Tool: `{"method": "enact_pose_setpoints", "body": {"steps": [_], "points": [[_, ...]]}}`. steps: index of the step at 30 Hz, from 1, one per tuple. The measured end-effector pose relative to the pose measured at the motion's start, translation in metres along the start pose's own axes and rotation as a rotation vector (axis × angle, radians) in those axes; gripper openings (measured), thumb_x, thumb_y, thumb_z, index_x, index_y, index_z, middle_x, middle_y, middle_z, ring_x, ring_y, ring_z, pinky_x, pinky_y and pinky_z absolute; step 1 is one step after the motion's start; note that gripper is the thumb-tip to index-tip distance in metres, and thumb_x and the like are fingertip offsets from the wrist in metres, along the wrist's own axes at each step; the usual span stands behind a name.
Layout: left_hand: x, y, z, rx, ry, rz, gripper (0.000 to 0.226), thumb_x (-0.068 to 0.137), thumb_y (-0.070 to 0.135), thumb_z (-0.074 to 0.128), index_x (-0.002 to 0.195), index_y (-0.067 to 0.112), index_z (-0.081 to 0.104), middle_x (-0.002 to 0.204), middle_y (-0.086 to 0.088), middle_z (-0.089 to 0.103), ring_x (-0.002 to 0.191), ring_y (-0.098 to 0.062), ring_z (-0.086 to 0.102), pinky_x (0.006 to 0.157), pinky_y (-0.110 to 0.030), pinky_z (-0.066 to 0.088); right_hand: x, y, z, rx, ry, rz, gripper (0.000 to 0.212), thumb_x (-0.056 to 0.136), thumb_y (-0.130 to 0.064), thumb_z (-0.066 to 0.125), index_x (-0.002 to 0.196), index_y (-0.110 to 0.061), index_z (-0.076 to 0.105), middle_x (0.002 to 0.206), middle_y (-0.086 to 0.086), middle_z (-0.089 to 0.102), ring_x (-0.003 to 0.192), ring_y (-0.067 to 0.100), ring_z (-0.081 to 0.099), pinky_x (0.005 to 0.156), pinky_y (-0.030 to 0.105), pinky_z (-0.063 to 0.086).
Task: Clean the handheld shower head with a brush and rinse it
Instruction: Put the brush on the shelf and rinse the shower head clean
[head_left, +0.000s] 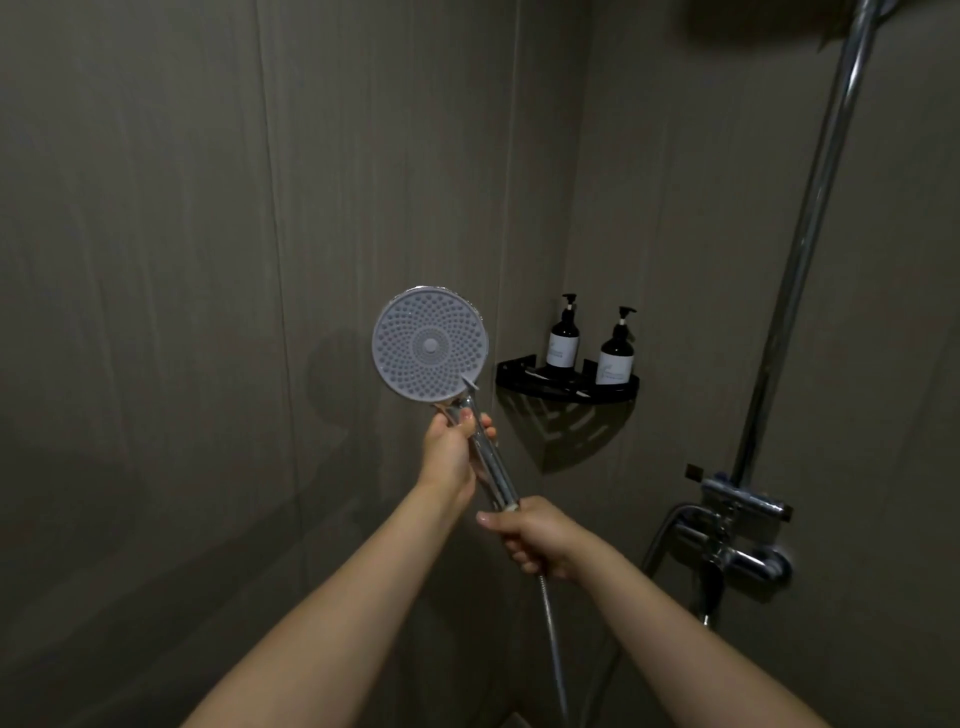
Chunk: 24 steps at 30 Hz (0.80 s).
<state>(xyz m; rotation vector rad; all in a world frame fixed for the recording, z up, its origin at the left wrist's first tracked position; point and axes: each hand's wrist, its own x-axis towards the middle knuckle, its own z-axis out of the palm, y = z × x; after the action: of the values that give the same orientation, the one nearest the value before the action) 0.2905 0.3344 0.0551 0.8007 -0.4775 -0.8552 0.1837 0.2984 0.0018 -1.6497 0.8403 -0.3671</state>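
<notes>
The handheld shower head (430, 345) is held up in front of the grey wall, its round nozzle face turned toward me. Its chrome handle (491, 465) slants down to the right. My left hand (453, 447) grips the upper handle just under the head. My right hand (535, 535) grips the lower end of the handle where the metal hose (553, 644) joins and hangs down. No water comes from the nozzles. No brush is in view.
A black corner shelf (569, 391) holds two dark pump bottles (563, 338) (617, 349). At the right, a chrome riser pipe (800, 260) runs up from the mixer valve (737, 540). Grey tiled walls close in on the left and behind.
</notes>
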Motion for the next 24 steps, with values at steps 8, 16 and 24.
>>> {"method": "enact_pose_setpoints", "body": {"steps": [8,16,24], "points": [[0.004,-0.012,0.006,-0.064,0.198,0.060,0.019,0.097,0.009,0.039,0.080,0.016,0.044,0.070,-0.003,0.050,0.059,-0.013,0.049,0.062,-0.025,0.045,-0.005,-0.001,0.019,-0.645,0.697,-0.160,0.033,0.080,-0.039,0.066,0.095,-0.010,0.069,0.094,0.012,0.072,0.092,0.029,0.067,0.068,0.029,0.049],[0.008,-0.008,-0.008,-0.077,0.001,-0.032,0.022,0.096,0.004,0.037,0.077,0.014,0.040,0.068,-0.004,0.046,0.039,-0.007,0.050,0.049,-0.023,0.048,-0.001,0.002,-0.002,-0.013,-0.079,0.084,0.038,0.086,-0.027,0.064,0.058,-0.020,0.039,0.036,-0.009,0.039,0.029,0.004,0.032,0.030,0.012,0.024],[0.006,-0.010,0.006,-0.062,0.260,0.088,0.019,0.096,0.008,0.041,0.078,0.015,0.041,0.069,-0.002,0.048,0.059,-0.013,0.048,0.060,-0.023,0.043,-0.008,0.000,0.023,-0.787,0.696,-0.140,0.034,0.088,-0.037,0.057,0.110,-0.012,0.059,0.107,0.012,0.067,0.104,0.031,0.062,0.081,0.035,0.050]]}}
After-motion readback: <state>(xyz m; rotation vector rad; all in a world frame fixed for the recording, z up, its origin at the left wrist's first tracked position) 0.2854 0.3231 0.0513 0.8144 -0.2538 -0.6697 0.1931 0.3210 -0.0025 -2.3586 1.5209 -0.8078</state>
